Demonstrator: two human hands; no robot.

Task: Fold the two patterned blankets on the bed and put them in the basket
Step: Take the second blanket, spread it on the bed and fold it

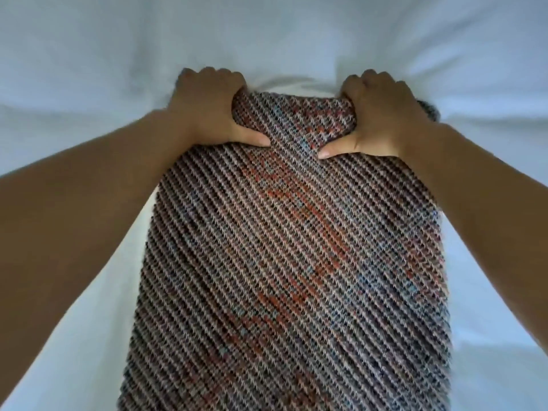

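The bed (89, 54) fills the whole view under a pale, blue-white sheet, creased into wrinkles fanning out around its middle. One patterned blanket (290, 262) lies straight on it, a long woven strip of grey, brown and orange diagonals running from the near edge up to the bed's middle, where its far end is bunched.

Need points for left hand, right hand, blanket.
left hand (207, 109): head view, back of the hand, gripping the blanket's far left corner.
right hand (382, 114): head view, back of the hand, at the far right corner.
blanket (290, 262): head view, middle of its top face.
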